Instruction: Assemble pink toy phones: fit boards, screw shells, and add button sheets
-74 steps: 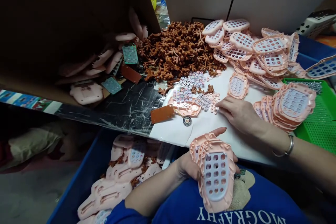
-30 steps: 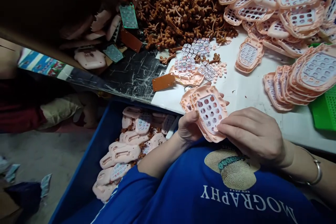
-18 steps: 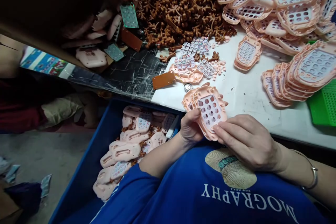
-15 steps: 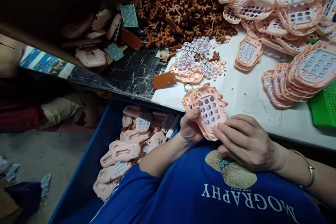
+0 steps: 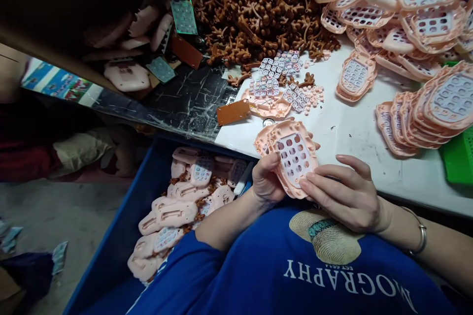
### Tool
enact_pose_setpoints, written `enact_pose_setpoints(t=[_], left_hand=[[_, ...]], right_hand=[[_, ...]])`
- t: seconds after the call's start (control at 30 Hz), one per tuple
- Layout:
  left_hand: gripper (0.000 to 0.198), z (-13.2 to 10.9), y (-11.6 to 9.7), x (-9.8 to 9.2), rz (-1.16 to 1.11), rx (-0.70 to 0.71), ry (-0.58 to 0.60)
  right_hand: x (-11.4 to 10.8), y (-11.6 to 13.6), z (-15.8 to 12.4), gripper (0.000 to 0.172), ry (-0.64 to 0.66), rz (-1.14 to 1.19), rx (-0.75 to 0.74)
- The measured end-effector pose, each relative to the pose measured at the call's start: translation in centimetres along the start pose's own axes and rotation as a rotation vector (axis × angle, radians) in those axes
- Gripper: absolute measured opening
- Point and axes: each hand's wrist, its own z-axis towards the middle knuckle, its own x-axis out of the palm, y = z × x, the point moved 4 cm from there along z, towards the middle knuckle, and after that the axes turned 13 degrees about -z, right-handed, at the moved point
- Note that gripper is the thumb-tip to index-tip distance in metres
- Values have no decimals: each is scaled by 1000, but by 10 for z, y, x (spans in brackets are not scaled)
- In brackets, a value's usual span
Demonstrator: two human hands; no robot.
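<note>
My left hand grips a small stack of pink toy-phone shells with a white keypad grid facing up, held at the front edge of the white table. My right hand touches the lower right edge of the top shell with its fingertips, fingers partly spread. Loose keypad sheets and a brown circuit board lie just beyond on the table.
A heap of brown plastic pieces sits at the back. Piles of pink shells fill the right side, by a green tray. A blue bin with finished pink phones stands lower left. A cardboard box lies at the left.
My right hand came back from the table to the shell stack and pressed on it; its fingers have now lifted and spread a little. The view tilted down.
</note>
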Motion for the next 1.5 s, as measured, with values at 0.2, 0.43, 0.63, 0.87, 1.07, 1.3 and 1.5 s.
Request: enact_pose_setpoints(t=[0.2,0.43,0.63,0.87,1.07,1.3,1.5], left_hand=[[81,1,-4,0,19,29,-48],[73,8,-15,0,-49,125,-92],[63,9,-18,1,-20,100,-66],[69,6,-21,-3,-44,93,-72],[65,6,-21,-3,-63,82,-38],[66,6,-19,-2,-74,81,-34],[67,5,-19,-1,-64,101,-55]], right_hand=[[4,1,11,22,39,-5,-17],[3,-36,50,22,46,138,6],[54,-127,97,30,482,-306,268],[95,-173,120,19,702,-346,319],[84,-164,116,20,581,-319,258],[86,-121,93,33,605,-282,65],[63,-127,95,25,254,-21,447]])
